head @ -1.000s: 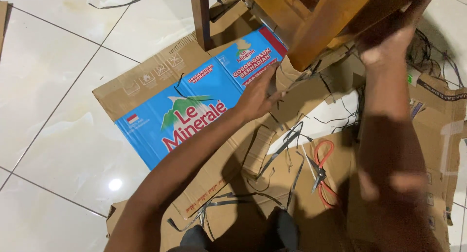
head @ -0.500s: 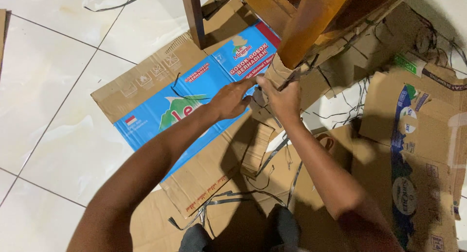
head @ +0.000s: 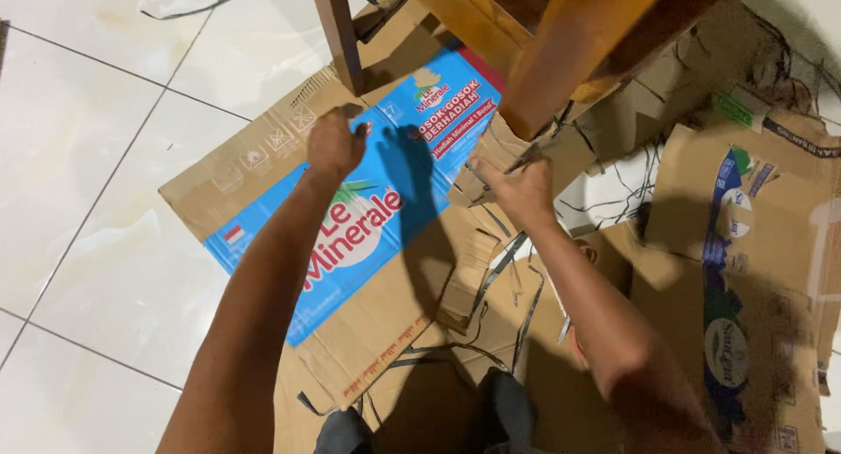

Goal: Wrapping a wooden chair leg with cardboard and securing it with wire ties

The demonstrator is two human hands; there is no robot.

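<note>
A flattened blue and brown cardboard box (head: 263, 160) lies on the white tiled floor. My left hand (head: 334, 143) hovers over its upper part with fingers curled, and nothing shows in it. My right hand (head: 519, 188) pinches a black strap and a piece of brown cardboard wrap (head: 491, 160) at the foot of a wooden chair leg (head: 561, 60). That wrap sits around the bottom of the leg.
A second, thinner chair leg (head: 335, 29) stands at the upper left. More flattened boxes (head: 745, 244) lie to the right. Loose black straps (head: 504, 270) lie scattered over the cardboard. White floor tiles (head: 105, 156) spread to the left.
My left hand has left the wrap at the chair leg and moved up and left over the blue box. My right hand stays at the wrap, still pinching the strap.
</note>
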